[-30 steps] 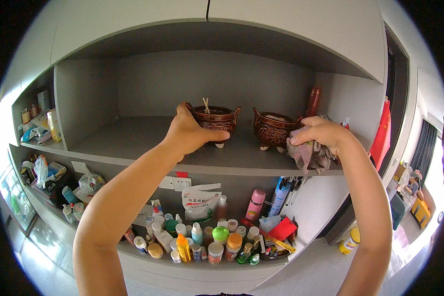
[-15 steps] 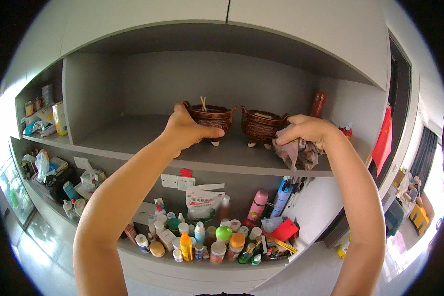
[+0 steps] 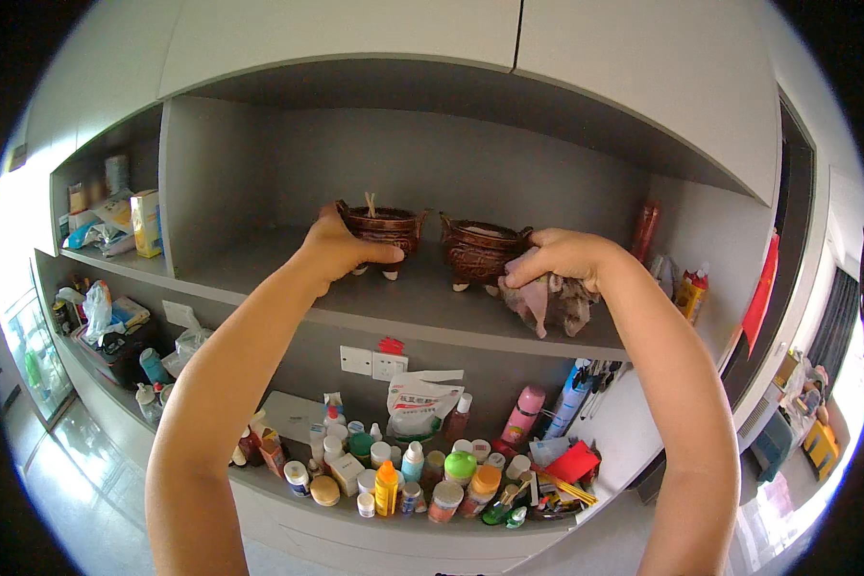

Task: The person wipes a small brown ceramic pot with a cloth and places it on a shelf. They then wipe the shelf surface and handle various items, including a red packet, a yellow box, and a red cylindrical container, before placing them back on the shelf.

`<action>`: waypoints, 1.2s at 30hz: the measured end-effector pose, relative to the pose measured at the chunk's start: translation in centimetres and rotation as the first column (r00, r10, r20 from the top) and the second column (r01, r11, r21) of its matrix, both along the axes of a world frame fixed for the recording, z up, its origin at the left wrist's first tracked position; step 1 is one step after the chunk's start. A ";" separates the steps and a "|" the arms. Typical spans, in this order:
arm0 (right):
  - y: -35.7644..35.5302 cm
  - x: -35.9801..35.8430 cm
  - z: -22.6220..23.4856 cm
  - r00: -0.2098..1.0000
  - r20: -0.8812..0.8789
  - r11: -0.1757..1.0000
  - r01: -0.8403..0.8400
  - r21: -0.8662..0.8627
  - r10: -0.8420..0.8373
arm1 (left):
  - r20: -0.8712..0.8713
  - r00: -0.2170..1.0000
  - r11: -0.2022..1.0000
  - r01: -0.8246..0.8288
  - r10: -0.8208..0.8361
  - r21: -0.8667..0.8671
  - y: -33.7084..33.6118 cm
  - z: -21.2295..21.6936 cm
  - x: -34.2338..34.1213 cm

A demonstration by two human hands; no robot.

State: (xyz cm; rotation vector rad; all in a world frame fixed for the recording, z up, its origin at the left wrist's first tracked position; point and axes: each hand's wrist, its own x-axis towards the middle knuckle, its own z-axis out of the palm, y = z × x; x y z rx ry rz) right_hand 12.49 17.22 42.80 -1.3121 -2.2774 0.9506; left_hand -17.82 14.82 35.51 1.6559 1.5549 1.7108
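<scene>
Our left hand [image 3: 341, 248] grasps the left pot [image 3: 386, 230] by its left side, thumb across the near face, other fingers mostly hidden. Just right, the second pot [image 3: 478, 257] stands on the shelf [image 3: 413, 305]. Our right hand [image 3: 571, 257] clutches a greyish cloth [image 3: 555, 305] at that pot's right side; whether it grips the pot, we cannot tell.

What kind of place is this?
It looks like somebody's home: built-in shelves hold lots of little bottles, a pink flask and two brown footed pots.
</scene>
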 end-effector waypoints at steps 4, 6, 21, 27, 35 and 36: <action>0.5 -2.5 -0.1 0.999 0.019 0.999 -0.034 0.016 0.034 | 0.051 0.999 1.000 -0.009 0.009 0.001 -0.5 -0.1 -1.5; 0.4 -3.6 -0.1 0.999 0.008 0.999 -0.044 0.012 0.044 | 0.044 0.999 1.000 -0.010 0.010 0.001 -0.4 -0.1 -2.6; 1.3 -5.6 -0.2 0.997 0.036 0.997 -0.065 0.028 0.064 | 0.080 0.996 1.000 0.029 -0.029 0.007 -2.5 0.1 -3.6; 1.0 -4.8 0.2 0.999 0.048 0.994 -0.012 0.104 0.007 | 0.054 0.998 0.999 0.040 -0.041 0.028 -1.4 -0.5 -4.3; -0.5 5.1 4.3 0.892 -0.450 0.966 0.159 0.204 -0.052 | 0.071 0.994 0.969 -0.102 0.088 0.226 -1.5 -0.9 -4.1; -0.4 6.2 4.6 0.869 -0.489 0.960 0.193 0.201 -0.072 | -0.010 0.961 0.902 -0.254 0.275 0.349 -1.6 -0.8 -3.7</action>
